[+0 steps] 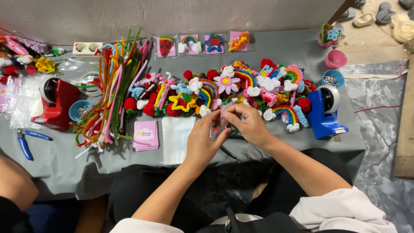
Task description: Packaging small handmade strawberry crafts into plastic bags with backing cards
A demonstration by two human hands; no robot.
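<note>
Clear bag [222,117] pinched by both hands [207,140] [250,125] over grey table cloth [56,159] w/ craft clutter.

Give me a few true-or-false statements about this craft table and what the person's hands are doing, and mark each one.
1. Both hands hold a small clear plastic bag between them. True: the left hand and the right hand grip it together.
2. The blue tape dispenser stands on the person's left. False: it stands on the right; the red tape dispenser is on the left.
3. A bundle of coloured pipe cleaners lies beside the red dispenser. True.
4. The blue-handled pliers are in the right hand. False: they lie on the grey table cover, far left.
5. The stack of pink cards lies near the left hand. True.
</note>
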